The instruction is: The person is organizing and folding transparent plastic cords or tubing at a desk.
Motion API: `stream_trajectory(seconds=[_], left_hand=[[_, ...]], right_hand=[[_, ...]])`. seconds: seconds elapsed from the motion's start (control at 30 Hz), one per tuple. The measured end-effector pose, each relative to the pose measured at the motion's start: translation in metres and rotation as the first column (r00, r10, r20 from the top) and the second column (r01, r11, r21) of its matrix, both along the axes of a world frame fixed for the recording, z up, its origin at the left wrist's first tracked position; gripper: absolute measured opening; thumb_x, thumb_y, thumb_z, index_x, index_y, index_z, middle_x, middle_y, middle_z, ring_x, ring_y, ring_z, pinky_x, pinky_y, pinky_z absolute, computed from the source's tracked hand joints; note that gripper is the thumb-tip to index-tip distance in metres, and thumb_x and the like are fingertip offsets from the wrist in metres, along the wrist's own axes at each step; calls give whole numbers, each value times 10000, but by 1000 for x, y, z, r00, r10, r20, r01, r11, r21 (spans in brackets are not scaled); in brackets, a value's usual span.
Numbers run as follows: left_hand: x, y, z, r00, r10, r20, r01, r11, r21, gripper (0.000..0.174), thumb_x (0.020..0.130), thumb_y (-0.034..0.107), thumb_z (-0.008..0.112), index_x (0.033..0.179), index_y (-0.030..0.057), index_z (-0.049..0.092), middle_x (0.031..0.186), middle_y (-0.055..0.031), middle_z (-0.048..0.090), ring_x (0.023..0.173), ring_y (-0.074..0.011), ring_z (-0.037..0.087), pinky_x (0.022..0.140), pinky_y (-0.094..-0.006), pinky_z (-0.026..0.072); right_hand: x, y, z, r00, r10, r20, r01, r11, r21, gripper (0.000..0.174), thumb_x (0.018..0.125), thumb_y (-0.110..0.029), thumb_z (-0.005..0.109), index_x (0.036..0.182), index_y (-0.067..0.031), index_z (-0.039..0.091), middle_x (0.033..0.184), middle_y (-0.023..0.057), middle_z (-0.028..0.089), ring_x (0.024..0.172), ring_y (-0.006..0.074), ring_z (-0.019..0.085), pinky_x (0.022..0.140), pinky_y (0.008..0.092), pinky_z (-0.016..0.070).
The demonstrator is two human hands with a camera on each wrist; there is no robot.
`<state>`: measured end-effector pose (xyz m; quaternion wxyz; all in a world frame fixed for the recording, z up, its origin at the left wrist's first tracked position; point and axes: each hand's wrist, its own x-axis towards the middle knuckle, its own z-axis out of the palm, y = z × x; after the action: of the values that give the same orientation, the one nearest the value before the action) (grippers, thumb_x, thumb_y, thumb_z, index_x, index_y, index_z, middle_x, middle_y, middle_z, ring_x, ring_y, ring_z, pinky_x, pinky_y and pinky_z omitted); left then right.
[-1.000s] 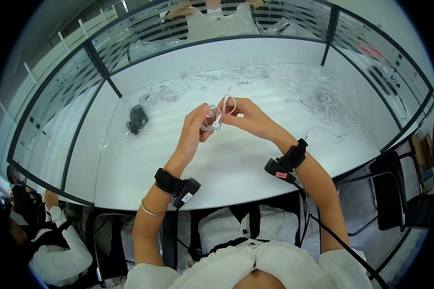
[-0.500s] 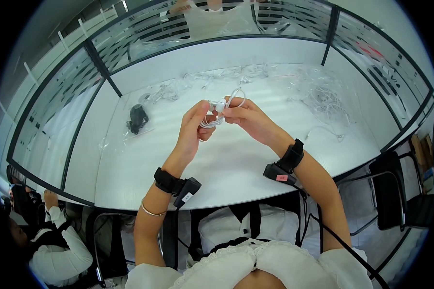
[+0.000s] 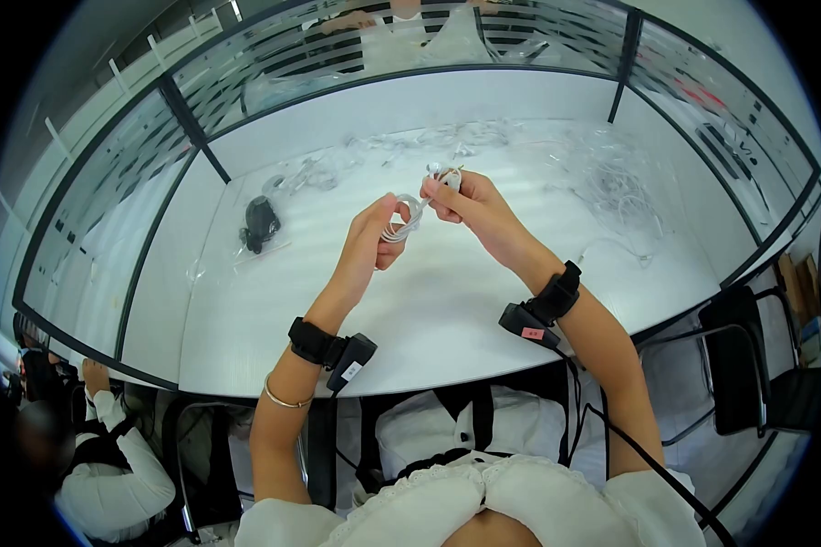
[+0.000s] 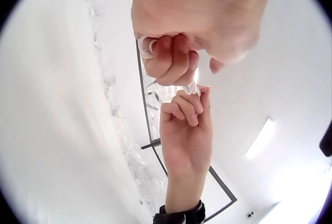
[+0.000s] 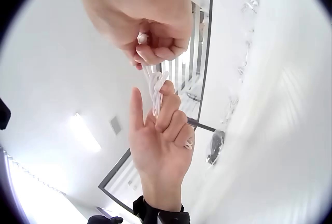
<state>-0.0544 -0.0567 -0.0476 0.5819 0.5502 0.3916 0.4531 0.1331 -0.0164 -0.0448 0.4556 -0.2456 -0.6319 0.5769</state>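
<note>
Up over the middle of the desk, the left hand [image 3: 370,232] holds a coiled white earphone cable [image 3: 410,221], its loops round the curled fingers. In the right wrist view the cable's folded strands [image 5: 157,92] run up from the left hand to the other hand. Just right of it and a little farther off, the right hand [image 3: 472,205] pinches the earbud end of the same earphones; white earbuds [image 3: 434,170] stick out past the thumb. One whitish tip [image 5: 143,38] shows inside its curled fingers. Part of the cable is hidden by the fingers.
A tangle of white cables [image 3: 616,187] lies at the desk's right, with clear plastic bags. More bagged cables [image 3: 310,175] line the back. A black bagged item [image 3: 261,223] lies at the left. Glass-topped partitions [image 3: 410,100] enclose the desk. Other people sit beyond and to the left.
The right hand has shifted away from the left hand, forward and slightly right, taking the earbuds with it. The left hand has stayed nearly in place with the coil.
</note>
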Motion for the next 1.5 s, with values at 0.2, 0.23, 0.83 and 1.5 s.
stream_trajectory(seconds=[0.2,0.23,0.83,1.5], left_hand=[[16,-3,-7,977,85,-194,-5,926,379,212,918,232,586,1005,96,449,628,87,347,513,-13,266,458,-206,180],[17,-3,-8,980,83,-182,-9,927,374,208,909,214,596,1005,92,457,636,86,356,526,-12,279,467,-204,193],[-4,-4,4,1000,0,-22,3,991,132,339,911,311,513,1135,61,563,601,84,332,511,-25,249,470,-204,182],[2,-3,0,975,154,-161,-79,915,396,333,852,75,663,1121,73,467,933,-45,638,790,-28,534,646,-164,395]], right_hand=[[3,4,2,995,-79,-61,79,997,-7,260,928,-302,580,847,-54,583,647,-57,422,614,54,340,598,213,297],[5,4,2,995,-83,-63,83,997,0,259,928,-301,579,849,-54,584,648,-55,423,614,55,340,597,212,296],[27,-2,21,979,152,132,-165,983,87,195,893,-256,598,873,-62,591,696,-10,534,626,74,492,621,221,390],[21,-5,9,924,329,198,-331,943,-19,237,883,-293,615,992,-96,540,877,40,640,850,111,606,802,265,414]])
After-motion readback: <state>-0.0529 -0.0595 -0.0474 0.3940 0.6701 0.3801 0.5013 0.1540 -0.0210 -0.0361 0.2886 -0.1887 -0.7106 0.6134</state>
